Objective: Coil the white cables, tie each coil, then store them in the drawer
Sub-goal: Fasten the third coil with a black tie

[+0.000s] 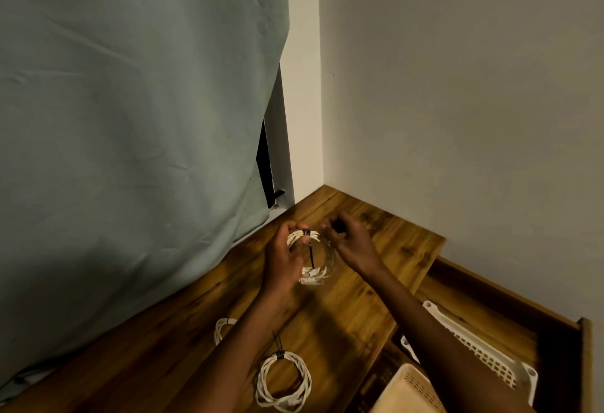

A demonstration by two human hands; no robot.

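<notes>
Wood-grain tabletop (359,314), semi-gloss; matt cloth curtain (130,118); perforated plastic baskets (483,353); matt painted wall (457,85).

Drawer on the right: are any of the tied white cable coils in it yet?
No: the open wooden drawer shows only white perforated plastic baskets, while a tied white cable coil lies on the wooden tabletop.

Grey-green curtain (130,118) hangs at left, creased, lower edge reaching wooden tabletop (359,308); dark gap (265,164) shows behind curtain's right edge, small black handle-like piece (279,192) at its foot; white walls (457,102) meet in corner above tabletop's far end; white perforated plastic basket (483,352) lies tilted at lower right; cream perforated basket (408,393) sits just beside it, nearer camera, partly cut off by frame edge.
</notes>
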